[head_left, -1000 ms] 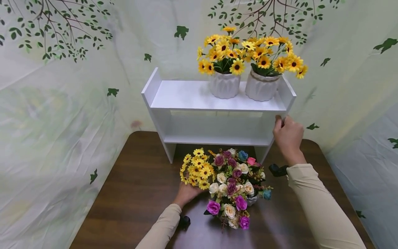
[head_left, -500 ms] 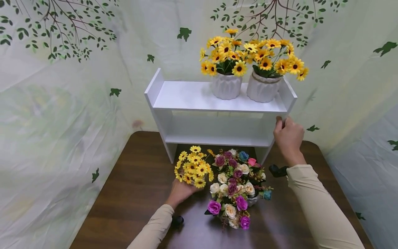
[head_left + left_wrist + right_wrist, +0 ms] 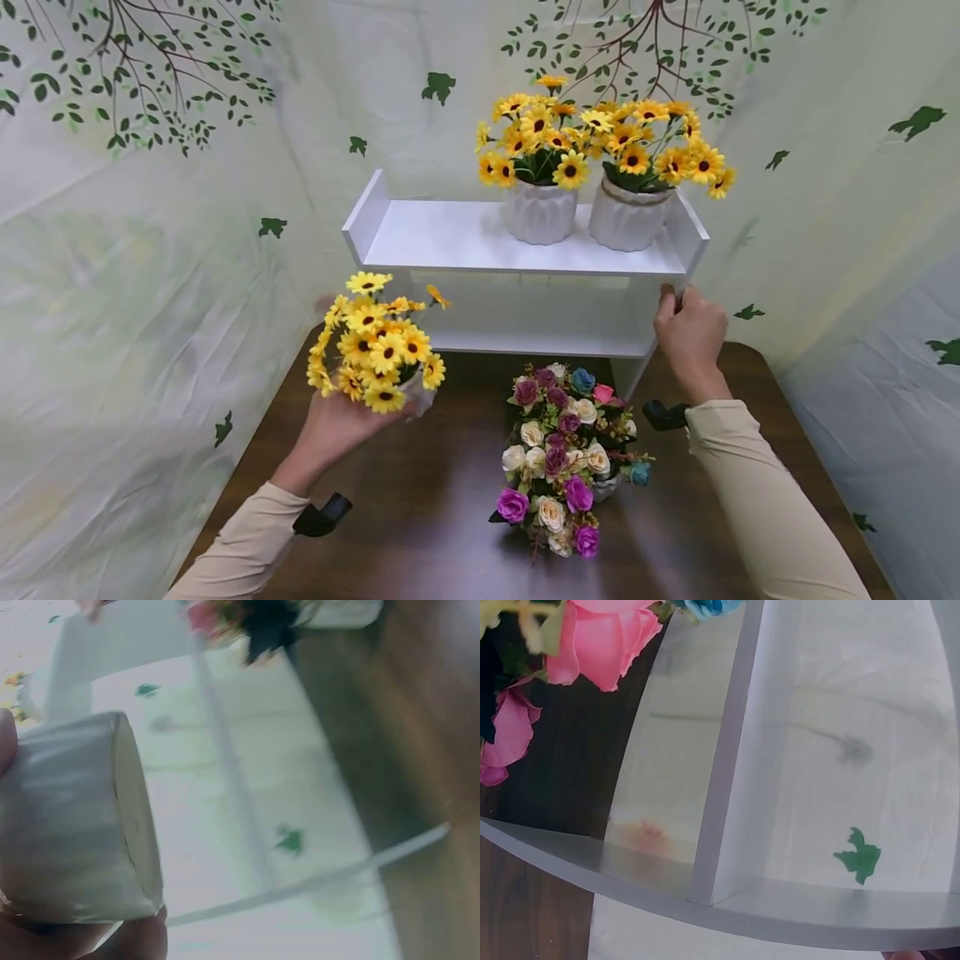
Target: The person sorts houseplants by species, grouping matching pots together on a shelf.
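Note:
My left hand [image 3: 341, 429] grips a white pot [image 3: 75, 825] of yellow daisy-like flowers [image 3: 382, 346], held in the air before the left side of a white two-tier shelf [image 3: 442, 233]. The left wrist view shows the pot tilted, its base towards the shelf, with fingers around it. At the shelf's right side panel, my right hand [image 3: 693, 337] holds the edge with curled fingers. Only a bit of its fingertips [image 3: 906, 955] shows at the lower edge of the right wrist view.
Two white pots [image 3: 542, 212] of yellow flowers stand on the top tier, towards the right. Mixed artificial roses [image 3: 555, 450] sit on the brown table [image 3: 420, 517] in front of the shelf. A leaf-printed cloth [image 3: 187, 317] hangs behind.
My left hand has lifted the potted yellow flowers and carried them left, away from the roses. The right hand has stayed on the shelf's side.

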### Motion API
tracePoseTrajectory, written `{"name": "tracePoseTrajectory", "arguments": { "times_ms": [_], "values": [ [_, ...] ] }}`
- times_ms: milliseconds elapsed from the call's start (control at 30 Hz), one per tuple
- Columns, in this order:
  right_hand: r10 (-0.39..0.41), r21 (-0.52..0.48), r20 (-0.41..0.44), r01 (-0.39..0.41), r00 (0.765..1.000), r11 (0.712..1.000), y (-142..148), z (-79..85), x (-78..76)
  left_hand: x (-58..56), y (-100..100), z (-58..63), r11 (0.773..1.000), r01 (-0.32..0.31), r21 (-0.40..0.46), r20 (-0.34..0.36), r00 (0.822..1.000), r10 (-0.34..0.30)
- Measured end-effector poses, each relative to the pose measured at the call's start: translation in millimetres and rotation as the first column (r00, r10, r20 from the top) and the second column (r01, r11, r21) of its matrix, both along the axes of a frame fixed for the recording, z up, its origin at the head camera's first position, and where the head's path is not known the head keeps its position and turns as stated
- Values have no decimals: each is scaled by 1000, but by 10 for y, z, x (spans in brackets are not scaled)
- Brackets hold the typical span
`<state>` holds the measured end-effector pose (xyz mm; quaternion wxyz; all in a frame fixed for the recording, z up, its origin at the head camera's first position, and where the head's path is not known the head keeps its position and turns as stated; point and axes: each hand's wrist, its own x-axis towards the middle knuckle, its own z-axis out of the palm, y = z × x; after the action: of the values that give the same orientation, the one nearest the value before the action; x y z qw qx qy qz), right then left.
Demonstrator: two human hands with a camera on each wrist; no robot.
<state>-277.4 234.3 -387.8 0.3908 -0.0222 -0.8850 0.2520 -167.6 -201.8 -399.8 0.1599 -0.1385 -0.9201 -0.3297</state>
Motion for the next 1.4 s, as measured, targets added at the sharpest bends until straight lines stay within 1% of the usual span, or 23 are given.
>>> {"name": "tracePoseTrajectory", "arguments": {
  "times_ms": [100, 133, 167, 200, 300, 433, 533, 633, 767, 867, 933, 1000, 1100, 1167, 1233, 1300, 1400],
  "values": [
    [-5, -3, -1, 5, 1000, 1000, 7, -12, 13, 6, -61, 300, 1000, 19, 11, -15, 1000, -19],
    [-7, -5, 2, 7, 1000, 1000, 12, -19, 17, 6, -71, 390, 1000, 22, 7, -21, 1000, -22],
    [-9, -7, 6, 9, 1000, 1000, 17, -25, 26, 3, -78, 474, 999, 28, 22, -21, 999, -27],
    [-12, -8, 10, 12, 1000, 1000, 20, -31, 36, 2, -81, 551, 999, 21, 33, -26, 999, -20],
    [-21, -8, 20, 21, 1000, 1000, 29, -55, 59, -18, -68, 755, 999, -5, 41, -82, 997, 8],
    [-19, 9, 16, 19, 1000, 1000, 24, -77, 73, -90, -43, 1011, 997, -24, 71, -167, 985, 35],
    [-3, 11, 12, 3, 1000, 1000, 6, -85, 71, -148, -27, 1234, 993, -32, 115, -170, 984, 51],
    [9, 6, 8, -9, 1000, 1000, -13, -82, 61, -182, -4, 1476, 988, -64, 138, -153, 985, 85],
    [9, 10, -7, -8, 1000, 1000, -34, -71, 48, -233, 21, 1775, 987, -82, 136, -143, 984, 101],
    [12, 8, -14, -12, 1000, 1000, -46, -61, 43, -295, 20, 1951, 988, -93, 127, -133, 985, 110],
    [17, 7, -16, -17, 1000, 1000, -48, -59, 43, -349, 14, 2039, 986, -106, 127, -112, 986, 120],
    [19, 13, -24, -18, 1000, 1000, -45, -57, 48, -415, 10, 2111, 985, -87, 148, -76, 992, 99],
    [16, 27, -31, -15, 999, 1000, -32, -63, 54, -527, 33, 2185, 977, -36, 210, 0, 999, 36],
    [14, 32, -34, -13, 999, 999, -24, -64, 57, -609, 68, 2205, 965, 0, 261, 48, 999, -13],
    [14, 33, -34, -13, 999, 999, -17, -60, 53, -691, 124, 2202, 961, -8, 277, 84, 996, -16],
    [15, 30, -39, -14, 999, 999, -12, -47, 43, -780, 195, 2187, 959, -34, 282, 115, 993, 1],
    [11, 26, -46, -9, 999, 1000, -5, -13, 30, -923, 307, 2153, 960, -96, 264, 157, 986, 55]
  ]
}}
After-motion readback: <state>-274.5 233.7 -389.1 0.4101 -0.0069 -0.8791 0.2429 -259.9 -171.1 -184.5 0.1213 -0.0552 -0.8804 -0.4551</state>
